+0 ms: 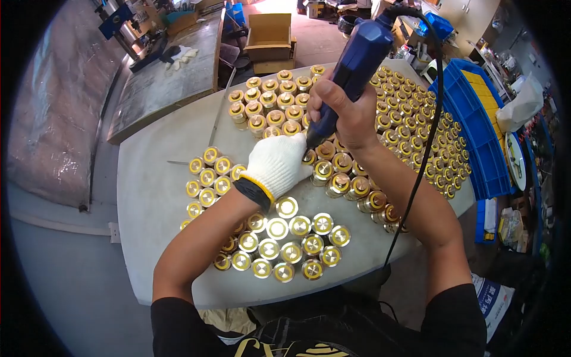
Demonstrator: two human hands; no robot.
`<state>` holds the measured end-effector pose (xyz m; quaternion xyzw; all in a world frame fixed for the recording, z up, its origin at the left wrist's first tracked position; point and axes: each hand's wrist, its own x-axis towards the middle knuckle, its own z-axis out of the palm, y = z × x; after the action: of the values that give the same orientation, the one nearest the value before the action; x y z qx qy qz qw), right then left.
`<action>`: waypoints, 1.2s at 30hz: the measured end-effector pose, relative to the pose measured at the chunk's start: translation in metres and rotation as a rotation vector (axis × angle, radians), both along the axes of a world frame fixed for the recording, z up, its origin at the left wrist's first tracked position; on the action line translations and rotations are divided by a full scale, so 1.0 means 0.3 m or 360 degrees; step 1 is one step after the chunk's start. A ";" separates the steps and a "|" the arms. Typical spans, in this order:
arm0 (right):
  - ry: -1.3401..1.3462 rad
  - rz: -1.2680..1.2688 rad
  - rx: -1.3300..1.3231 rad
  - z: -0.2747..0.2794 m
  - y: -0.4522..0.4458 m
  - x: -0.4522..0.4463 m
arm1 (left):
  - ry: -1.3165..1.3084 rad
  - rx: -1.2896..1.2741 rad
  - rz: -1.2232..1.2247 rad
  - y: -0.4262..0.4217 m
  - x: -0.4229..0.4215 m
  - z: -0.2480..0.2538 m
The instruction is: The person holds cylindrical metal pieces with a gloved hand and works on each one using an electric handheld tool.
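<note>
My right hand [348,113] is wrapped around a dark blue electric screwdriver [364,56], held tilted with its tip pointing down and its black cord rising from the top. The tip meets the top of a gold-and-silver metal cylinder [309,157] on the table. In a white knit glove, my left hand [276,162] grips that cylinder from the left, thumb on the near side; its fingers partly hide it. Close by on the right stand similar cylinders [339,183] with copper-coloured tops. Nearer my body are cylinders [269,249] with flat, shiny faces and yellow rings.
Many more cylinders [410,128] crowd the right side of the pale table [148,196]. A thin metal rod [221,107] lies at the left. Beyond are a wooden bench [178,77], a cardboard box [269,33] and blue crates [476,131]. The black cord [429,143] hangs past my right forearm.
</note>
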<state>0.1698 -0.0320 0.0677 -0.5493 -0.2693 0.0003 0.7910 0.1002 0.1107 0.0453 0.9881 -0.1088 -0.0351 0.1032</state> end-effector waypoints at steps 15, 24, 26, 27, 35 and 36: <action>-0.0037 0.0530 0.0001 0.014 0.030 -0.059 | 0.0223 -0.0353 -0.0169 0.086 -0.079 -0.023; -0.0491 0.0294 -0.0414 0.020 0.016 -0.095 | -0.0121 -0.0255 -0.0153 0.091 -0.084 -0.095; -0.0445 0.0281 -0.0297 0.014 0.022 -0.094 | -0.0136 -0.0222 -0.0160 0.087 -0.094 -0.088; -0.0465 0.0288 -0.0294 0.019 0.018 -0.090 | -0.0101 -0.0177 -0.0134 0.081 -0.101 -0.065; -0.0105 0.0531 -0.0020 0.045 0.028 -0.111 | 0.0040 -0.0114 -0.0119 0.087 -0.101 -0.005; -0.0078 0.0550 -0.0039 0.037 0.030 -0.114 | -0.0044 -0.0141 -0.0134 0.093 -0.107 -0.007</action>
<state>0.1357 -0.0231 0.0787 -0.5044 -0.3790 0.1261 0.7656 0.0682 0.1385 0.0433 0.9775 -0.1532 -0.0208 0.1438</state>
